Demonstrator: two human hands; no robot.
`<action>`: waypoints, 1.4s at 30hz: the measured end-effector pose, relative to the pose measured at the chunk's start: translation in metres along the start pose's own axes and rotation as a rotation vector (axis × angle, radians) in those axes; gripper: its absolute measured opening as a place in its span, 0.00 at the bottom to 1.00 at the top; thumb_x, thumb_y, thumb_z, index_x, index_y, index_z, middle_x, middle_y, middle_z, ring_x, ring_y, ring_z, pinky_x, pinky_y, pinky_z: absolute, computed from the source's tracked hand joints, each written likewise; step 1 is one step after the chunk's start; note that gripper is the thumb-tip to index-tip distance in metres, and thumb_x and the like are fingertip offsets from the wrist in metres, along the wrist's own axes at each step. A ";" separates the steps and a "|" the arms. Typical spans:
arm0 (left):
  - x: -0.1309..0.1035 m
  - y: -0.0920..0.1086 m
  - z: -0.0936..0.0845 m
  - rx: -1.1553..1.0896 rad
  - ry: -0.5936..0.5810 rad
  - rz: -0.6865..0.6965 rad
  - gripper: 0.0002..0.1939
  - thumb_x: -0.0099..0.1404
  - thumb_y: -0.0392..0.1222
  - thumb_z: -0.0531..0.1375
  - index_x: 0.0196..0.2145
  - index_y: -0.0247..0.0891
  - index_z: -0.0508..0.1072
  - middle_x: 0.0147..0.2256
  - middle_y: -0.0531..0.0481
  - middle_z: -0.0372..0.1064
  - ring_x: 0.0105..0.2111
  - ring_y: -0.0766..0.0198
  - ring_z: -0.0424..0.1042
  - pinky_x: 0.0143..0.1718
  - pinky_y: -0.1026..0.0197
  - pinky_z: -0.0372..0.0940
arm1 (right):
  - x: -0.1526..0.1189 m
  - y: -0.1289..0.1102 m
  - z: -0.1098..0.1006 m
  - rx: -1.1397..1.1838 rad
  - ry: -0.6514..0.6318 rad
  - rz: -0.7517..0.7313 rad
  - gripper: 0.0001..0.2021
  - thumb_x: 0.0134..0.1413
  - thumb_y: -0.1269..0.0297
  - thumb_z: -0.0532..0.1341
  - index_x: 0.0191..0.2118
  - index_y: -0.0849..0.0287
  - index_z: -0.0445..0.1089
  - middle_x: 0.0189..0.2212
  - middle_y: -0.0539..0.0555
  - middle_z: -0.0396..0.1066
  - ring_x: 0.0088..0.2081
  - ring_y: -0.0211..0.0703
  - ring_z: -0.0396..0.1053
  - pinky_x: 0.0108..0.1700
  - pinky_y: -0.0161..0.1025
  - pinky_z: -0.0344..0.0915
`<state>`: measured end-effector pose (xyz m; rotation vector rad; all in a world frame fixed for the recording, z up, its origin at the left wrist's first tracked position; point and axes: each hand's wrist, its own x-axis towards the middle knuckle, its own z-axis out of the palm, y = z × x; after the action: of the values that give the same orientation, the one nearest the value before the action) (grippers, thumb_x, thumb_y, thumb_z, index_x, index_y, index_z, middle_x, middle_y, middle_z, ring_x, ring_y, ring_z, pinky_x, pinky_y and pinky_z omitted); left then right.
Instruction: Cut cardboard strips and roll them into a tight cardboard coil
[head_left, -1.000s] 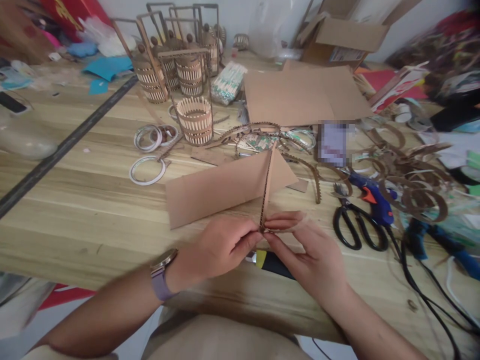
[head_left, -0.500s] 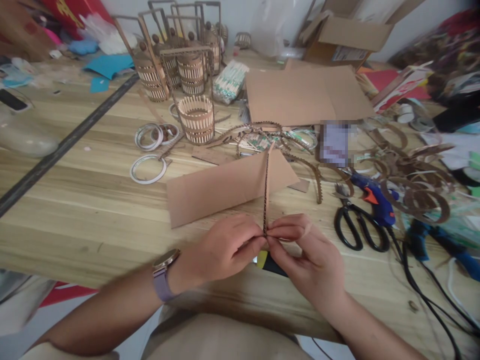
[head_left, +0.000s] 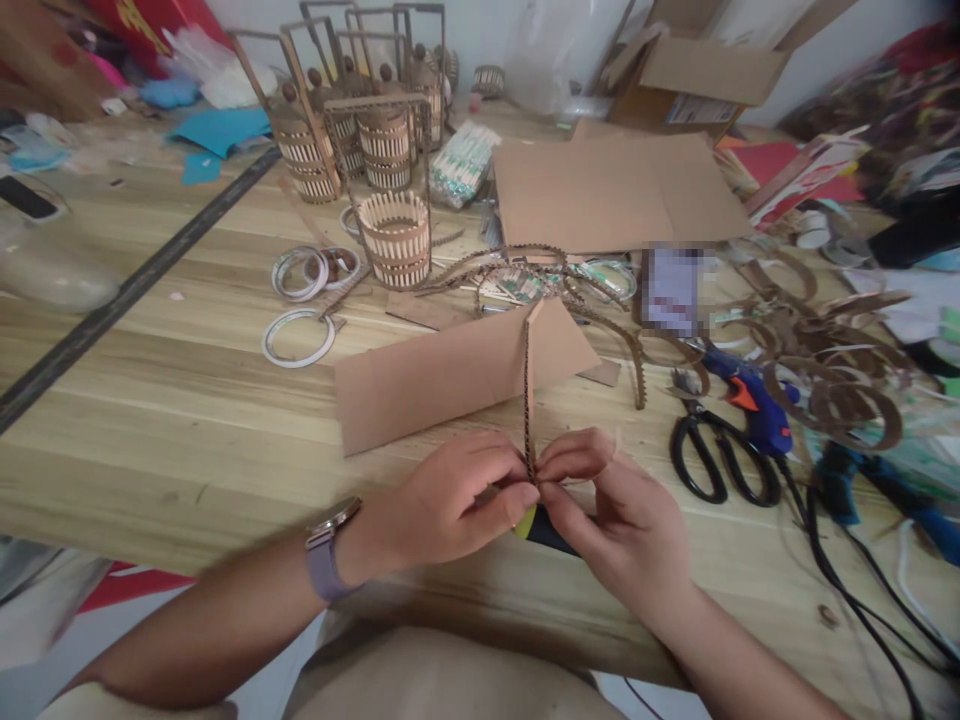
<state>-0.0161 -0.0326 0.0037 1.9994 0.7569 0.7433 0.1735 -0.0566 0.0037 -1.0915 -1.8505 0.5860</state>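
A narrow strip of corrugated cardboard (head_left: pixel 528 390) stands up on edge from my fingertips, its fluted edge showing and its far end tipping away from me. My left hand (head_left: pixel 465 495), with a watch at the wrist, pinches the strip's near end. Right beside it, my right hand (head_left: pixel 619 505) pinches the same end, fingertips touching or nearly so. Beneath the hands lies a yellow and black tool (head_left: pixel 546 530), mostly covered. Just beyond them a flat cardboard piece (head_left: pixel 427 380) rests on the table, behind the strip.
Black-handled scissors (head_left: pixel 720 455) and a blue glue gun (head_left: pixel 757 405) lie at right near cables. A small stick basket (head_left: pixel 394 240) with a tall handle stands ahead, tape rolls (head_left: pixel 298 338) to its left. Toothed cardboard strips (head_left: pixel 637 365) and a large cardboard sheet (head_left: pixel 615 190) lie beyond.
The strip's far end has shifted slightly left and lower. My left thumb has straightened and moved right toward my right fingertips; both hands still pinch the near end.
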 end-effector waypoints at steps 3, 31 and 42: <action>-0.001 -0.001 0.001 0.034 0.021 -0.004 0.16 0.75 0.41 0.48 0.30 0.37 0.67 0.30 0.50 0.67 0.31 0.63 0.66 0.35 0.62 0.62 | 0.000 0.001 0.000 -0.055 0.012 -0.082 0.05 0.56 0.70 0.65 0.36 0.53 0.70 0.32 0.51 0.75 0.36 0.43 0.74 0.37 0.40 0.72; -0.001 -0.002 0.001 0.124 0.054 0.126 0.14 0.72 0.36 0.51 0.27 0.37 0.66 0.30 0.49 0.68 0.33 0.64 0.66 0.37 0.63 0.64 | -0.001 0.001 0.001 -0.182 0.019 -0.141 0.08 0.58 0.75 0.59 0.37 0.52 0.64 0.30 0.47 0.76 0.33 0.42 0.76 0.42 0.45 0.65; -0.001 -0.004 -0.001 0.058 0.119 0.026 0.12 0.73 0.45 0.54 0.34 0.37 0.70 0.34 0.48 0.72 0.38 0.61 0.70 0.40 0.61 0.66 | -0.005 0.002 0.001 -0.277 0.119 -0.191 0.09 0.56 0.74 0.63 0.38 0.49 0.69 0.34 0.48 0.81 0.45 0.51 0.76 0.47 0.50 0.63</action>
<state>-0.0179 -0.0313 0.0005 2.0343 0.8323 0.8706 0.1745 -0.0597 -0.0011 -1.0838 -1.9418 0.1532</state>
